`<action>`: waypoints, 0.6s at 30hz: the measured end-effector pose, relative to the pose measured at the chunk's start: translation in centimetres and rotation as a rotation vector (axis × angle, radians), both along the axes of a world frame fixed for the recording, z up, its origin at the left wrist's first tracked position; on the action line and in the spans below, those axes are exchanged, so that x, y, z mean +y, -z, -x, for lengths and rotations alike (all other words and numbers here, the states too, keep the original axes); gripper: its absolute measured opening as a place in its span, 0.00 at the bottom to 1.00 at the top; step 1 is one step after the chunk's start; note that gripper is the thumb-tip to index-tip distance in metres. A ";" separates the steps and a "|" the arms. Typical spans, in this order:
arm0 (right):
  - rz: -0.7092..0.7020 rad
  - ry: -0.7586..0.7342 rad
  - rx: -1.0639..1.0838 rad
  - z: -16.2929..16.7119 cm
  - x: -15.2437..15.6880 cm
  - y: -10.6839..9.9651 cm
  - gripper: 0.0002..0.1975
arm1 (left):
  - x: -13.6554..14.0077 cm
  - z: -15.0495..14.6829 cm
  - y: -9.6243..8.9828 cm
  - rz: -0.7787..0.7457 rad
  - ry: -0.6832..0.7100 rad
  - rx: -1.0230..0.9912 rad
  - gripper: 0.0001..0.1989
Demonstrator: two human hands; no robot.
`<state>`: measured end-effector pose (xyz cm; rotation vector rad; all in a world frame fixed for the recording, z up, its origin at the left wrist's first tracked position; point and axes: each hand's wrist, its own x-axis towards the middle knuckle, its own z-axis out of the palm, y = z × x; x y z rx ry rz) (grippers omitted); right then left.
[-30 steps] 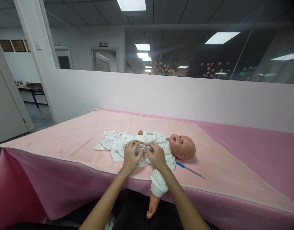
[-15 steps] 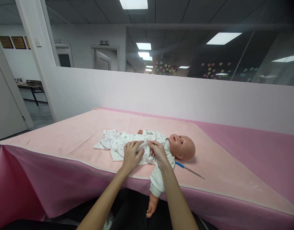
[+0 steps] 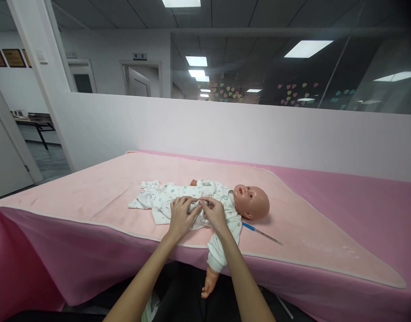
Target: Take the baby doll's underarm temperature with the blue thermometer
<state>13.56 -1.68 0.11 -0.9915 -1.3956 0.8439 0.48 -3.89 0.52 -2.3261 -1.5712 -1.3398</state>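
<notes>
A baby doll (image 3: 252,201) lies on its back, its head to the right, dressed in a white printed baby gown (image 3: 165,192). Over the doll's middle, my left hand (image 3: 183,216) pinches the front of the gown. My right hand (image 3: 213,212) is closed beside it, thumb and fingertips gripping the gown's fabric or a thin tie, which I cannot tell apart. The fingertips of both hands nearly meet. One sleeved limb of the doll (image 3: 211,281) hangs over the table's near edge, between my forearms.
A peach mat (image 3: 101,183) covers the pink-draped table (image 3: 369,197). A thin stick with a blue end (image 3: 248,226) lies by the doll's shoulder. Behind the table rises a white half wall (image 3: 225,129) with glass above. A door (image 3: 7,143) stands at the left.
My hands have drawn closer together at the fingertips, the right one shifting left. The white strand seen between them before is now mostly hidden. The whole view has shifted slightly.
</notes>
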 end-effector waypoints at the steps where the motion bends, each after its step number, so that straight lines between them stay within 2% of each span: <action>1: -0.001 0.023 -0.023 0.1 0.0 0.0 0.15 | 0.0 0.0 0.0 0.001 -0.002 0.001 0.13; 7: 0.002 0.095 -0.128 0.1 -0.1 0.1 0.16 | 0.2 0.0 0.3 -0.005 -0.012 0.012 0.12; 18: -0.002 0.104 -0.166 0.0 -0.5 -0.1 0.15 | 0.0 -0.1 0.2 -0.043 -0.009 0.026 0.11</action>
